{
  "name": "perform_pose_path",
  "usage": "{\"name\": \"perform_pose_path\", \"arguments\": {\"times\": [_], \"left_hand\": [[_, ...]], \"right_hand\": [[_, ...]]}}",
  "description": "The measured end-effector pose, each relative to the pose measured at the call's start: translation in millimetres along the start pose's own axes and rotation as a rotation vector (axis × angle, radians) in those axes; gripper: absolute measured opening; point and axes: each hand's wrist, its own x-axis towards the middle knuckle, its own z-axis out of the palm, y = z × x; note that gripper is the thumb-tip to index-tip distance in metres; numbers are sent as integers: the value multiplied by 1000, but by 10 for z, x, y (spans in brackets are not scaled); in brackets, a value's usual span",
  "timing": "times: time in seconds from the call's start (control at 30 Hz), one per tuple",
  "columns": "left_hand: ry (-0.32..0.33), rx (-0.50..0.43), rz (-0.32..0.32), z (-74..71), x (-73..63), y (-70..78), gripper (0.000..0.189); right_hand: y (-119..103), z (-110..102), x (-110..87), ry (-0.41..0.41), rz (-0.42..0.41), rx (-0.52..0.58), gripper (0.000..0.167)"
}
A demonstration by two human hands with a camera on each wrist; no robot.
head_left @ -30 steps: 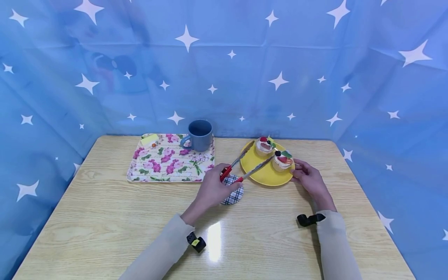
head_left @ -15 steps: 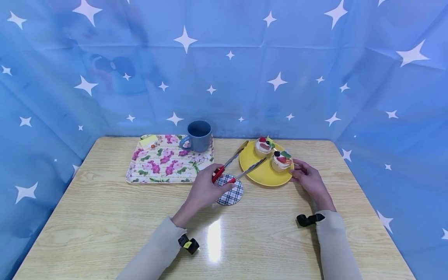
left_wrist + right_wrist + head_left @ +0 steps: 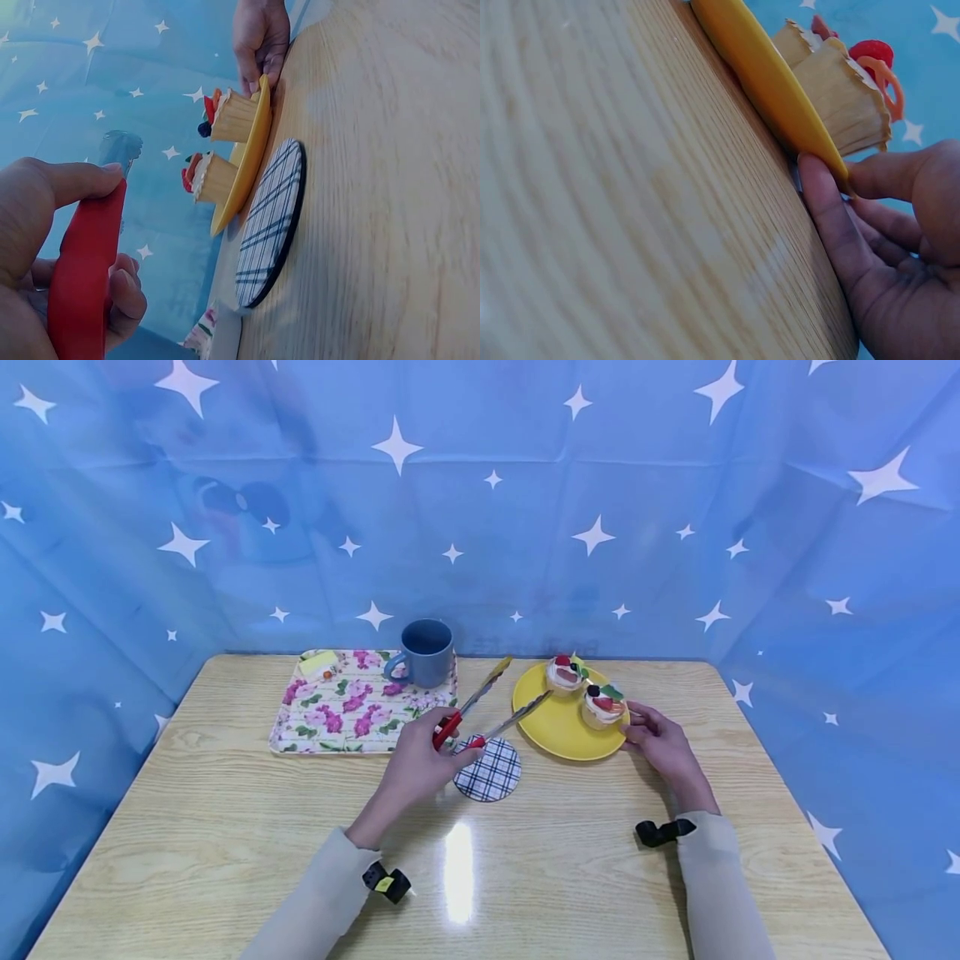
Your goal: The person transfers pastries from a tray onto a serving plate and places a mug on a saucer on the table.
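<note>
Red-handled metal tongs (image 3: 448, 727) have moved leftward, left hand (image 3: 420, 760) gripping them; right hand (image 3: 663, 750) pinches round yellow plate (image 3: 557, 728).

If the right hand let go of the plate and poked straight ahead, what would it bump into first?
Probably the nearer cupcake, which sits on the yellow plate just ahead of the right hand, though the gap is hard to judge.

the site appears to be a staged tabletop set; the wider room is unidentifiable. blue star-printed cloth (image 3: 517, 543) encloses the wood-grain table (image 3: 562, 860) on three sides.
</note>
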Motion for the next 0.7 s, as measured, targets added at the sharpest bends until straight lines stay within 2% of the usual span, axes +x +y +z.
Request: {"name": "perform_pose_path", "arguments": {"times": [0.27,0.5,0.7], "left_hand": [[9,14,24,-87,-11,-61,60],[17,48,8,-193,-31,-80,64],[30,51,22,-294,-43,-101,64]], "right_hand": [[-17,11,-17,6,7,0,61],[-48,0,-32,-2,20,4,61],[-12,-6,-1,8,6,-1,60]]}}
